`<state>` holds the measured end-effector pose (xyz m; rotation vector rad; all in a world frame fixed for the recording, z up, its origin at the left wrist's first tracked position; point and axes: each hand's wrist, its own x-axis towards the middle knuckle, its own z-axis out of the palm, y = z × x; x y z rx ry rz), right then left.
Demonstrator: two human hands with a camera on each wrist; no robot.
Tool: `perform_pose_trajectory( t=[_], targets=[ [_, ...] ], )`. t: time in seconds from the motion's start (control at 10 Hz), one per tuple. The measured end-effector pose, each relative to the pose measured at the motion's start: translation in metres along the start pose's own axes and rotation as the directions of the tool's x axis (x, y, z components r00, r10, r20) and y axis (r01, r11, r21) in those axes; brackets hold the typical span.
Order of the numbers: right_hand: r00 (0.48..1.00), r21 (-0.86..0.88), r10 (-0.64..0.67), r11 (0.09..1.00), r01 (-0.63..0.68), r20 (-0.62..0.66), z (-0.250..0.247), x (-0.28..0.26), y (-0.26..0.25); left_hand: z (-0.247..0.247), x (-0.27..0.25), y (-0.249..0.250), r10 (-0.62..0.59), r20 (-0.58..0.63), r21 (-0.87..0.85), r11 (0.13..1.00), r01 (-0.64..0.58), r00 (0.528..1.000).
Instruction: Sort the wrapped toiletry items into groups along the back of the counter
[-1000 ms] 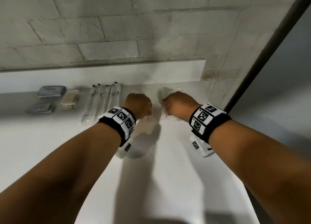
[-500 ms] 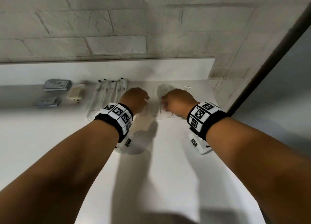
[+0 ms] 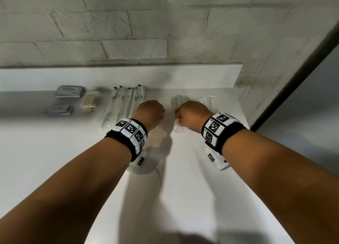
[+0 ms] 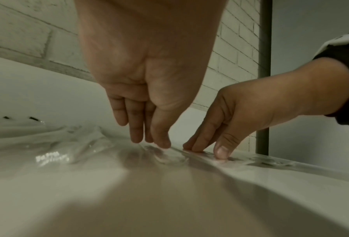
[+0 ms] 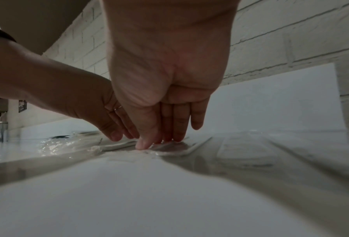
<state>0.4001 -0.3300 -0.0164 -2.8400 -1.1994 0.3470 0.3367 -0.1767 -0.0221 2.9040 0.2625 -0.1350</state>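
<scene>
Apparently squaring up one group, both hands press straight fingertips on clear packets at the surface's far edge.

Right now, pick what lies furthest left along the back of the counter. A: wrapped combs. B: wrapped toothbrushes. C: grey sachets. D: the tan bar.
C: the grey sachets lie left of the tan bar, the toothbrushes and the combs.

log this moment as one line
left hand: fingertips pressing clear plastic-wrapped packet | right hand: same | white counter: wrapped toothbrushes grouped at back
</scene>
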Motion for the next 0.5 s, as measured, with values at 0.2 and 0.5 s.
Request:
perform_pose_trajectory(
  t=[0.2, 0.5],
  targets=[
    [1.0, 0.03, 0.022, 0.999, -0.022, 0.0, 0.0031, 0.0034, -0.0012, -0.0055, -0.0009, 0.0063, 0.002, 0.105, 0.155, 0.988, -0.019, 0.994],
    [1.0, 0.089, -0.012, 0.996, 0.014, -0.023, 0.0035, 0.0078, 0.0035, -0.0016, 0.0051, 0.0026, -0.02, 0.076, 0.088, 0.996, 0.014, 0.997]
  ],
)
